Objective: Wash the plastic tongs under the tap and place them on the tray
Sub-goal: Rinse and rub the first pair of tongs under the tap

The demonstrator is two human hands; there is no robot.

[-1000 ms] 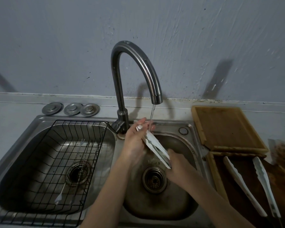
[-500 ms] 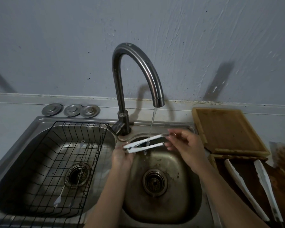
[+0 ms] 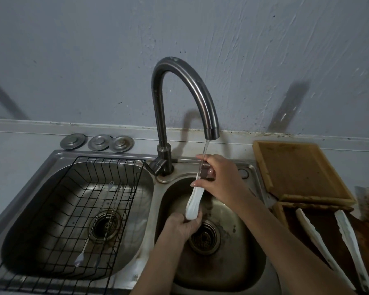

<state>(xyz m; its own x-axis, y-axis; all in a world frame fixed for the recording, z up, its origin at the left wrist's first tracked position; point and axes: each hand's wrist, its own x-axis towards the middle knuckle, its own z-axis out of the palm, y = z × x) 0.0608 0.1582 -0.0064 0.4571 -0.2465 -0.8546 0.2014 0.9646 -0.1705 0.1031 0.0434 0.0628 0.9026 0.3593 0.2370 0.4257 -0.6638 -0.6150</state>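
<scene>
White plastic tongs [image 3: 193, 202] stand nearly upright over the right sink basin [image 3: 239, 258], in the thin stream of water from the tap [image 3: 211, 129]. My left hand [image 3: 182, 227] grips their lower end. My right hand [image 3: 218, 177] pinches their upper end just under the spout, where the water runs past my fingers. Another pair of white tongs [image 3: 347, 239] lies open on the dark wooden tray [image 3: 290, 213] at the right.
The left basin holds a black wire rack [image 3: 124, 167] with slim metal utensils [image 3: 81, 259] in it. Three metal sink plugs [image 3: 97, 142] sit on the ledge behind. A wooden board [image 3: 296, 169] lies right of the tap, beyond the tray.
The tongs have swung from lying level across the basin to nearly upright. My left hand dropped lower toward the drain; my right hand shifted left to the top end under the spout.
</scene>
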